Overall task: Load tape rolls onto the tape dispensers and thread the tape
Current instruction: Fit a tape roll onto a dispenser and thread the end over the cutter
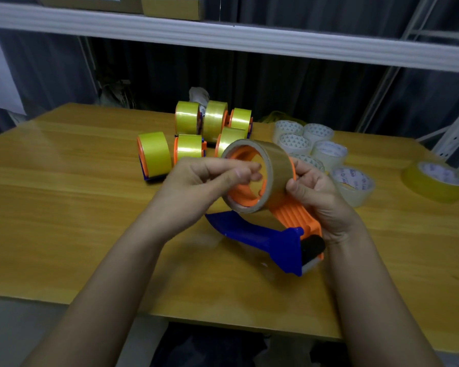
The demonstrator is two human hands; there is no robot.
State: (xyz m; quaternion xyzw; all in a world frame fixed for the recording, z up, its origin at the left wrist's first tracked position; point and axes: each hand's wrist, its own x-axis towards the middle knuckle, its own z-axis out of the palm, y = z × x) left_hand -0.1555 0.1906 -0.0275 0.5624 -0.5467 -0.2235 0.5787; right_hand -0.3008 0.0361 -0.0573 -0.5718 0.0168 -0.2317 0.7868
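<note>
We hold the tape dispenser (284,221) above the table's (64,207) near edge | right hand (321,197) grips its orange body | left hand (210,181) pinches the brownish tape roll (260,176) seated on the hub.

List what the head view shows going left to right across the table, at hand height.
Loaded dispenser standing alone → left hand → tape roll on the held dispenser → right hand → clear rolls → lone yellow roll.
</note>
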